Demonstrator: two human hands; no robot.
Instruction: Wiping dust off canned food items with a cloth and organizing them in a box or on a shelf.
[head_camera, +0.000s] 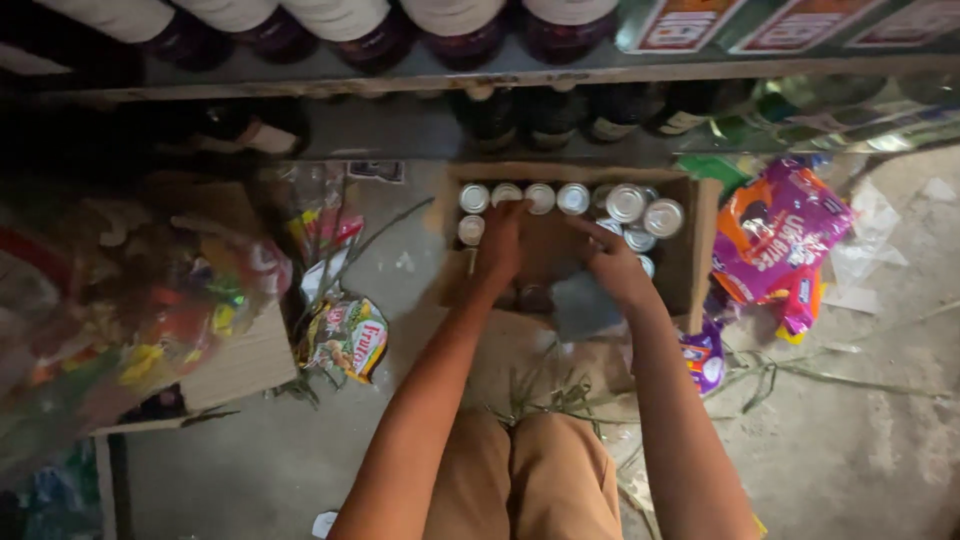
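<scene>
Both arms reach into the cardboard box (703, 240). The left hand (499, 243) touches a can (507, 193), fingers together; the right hand (612, 262) curls loosely near the cans (628, 203).

Cans (573, 198) sit in the box (700, 250) below the shelf (400, 75); snack bags (775, 235) to its right, I think another box (245, 365) left.

The open brown cardboard box (700, 250) has bare room at its centre; silver round tin cans (628, 203) crowd its far side, perhaps stacked. A dark shelf (400, 75) overhangs.
</scene>
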